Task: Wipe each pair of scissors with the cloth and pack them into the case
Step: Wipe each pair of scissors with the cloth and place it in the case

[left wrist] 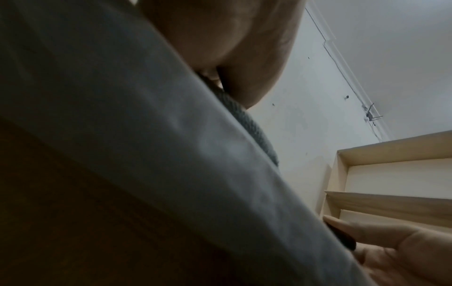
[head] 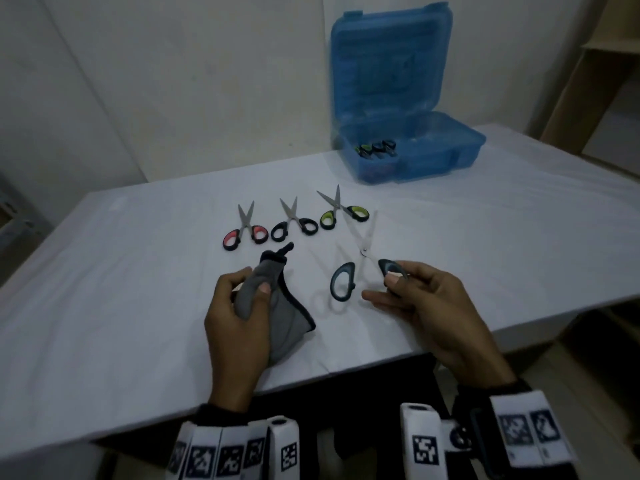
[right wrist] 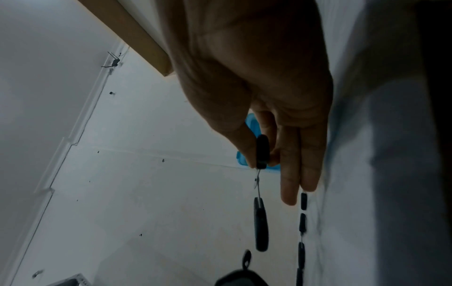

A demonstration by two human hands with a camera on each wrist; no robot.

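My right hand (head: 398,282) pinches one handle of a pair of dark grey-blue scissors (head: 343,280) between thumb and forefinger, lifted above the white table (head: 138,306) with blades spread and pointing away. The right wrist view shows the same scissors (right wrist: 261,222) edge-on under the hand (right wrist: 263,154). My left hand (head: 242,292) grips a bunched grey cloth (head: 277,306) to their left, apart from them; the cloth (left wrist: 254,127) shows under that hand's palm (left wrist: 220,38). Red-handled scissors (head: 246,232), black-handled scissors (head: 294,225) and green-handled scissors (head: 343,211) lie in a row beyond. The blue case (head: 443,157) stands open at the back right.
Inside the case lie several scissors (head: 375,148); its lid (head: 388,60) leans up against the wall. A wooden shelf unit (head: 595,81) stands right of the table. The table's front edge (head: 311,379) runs just behind my wrists.
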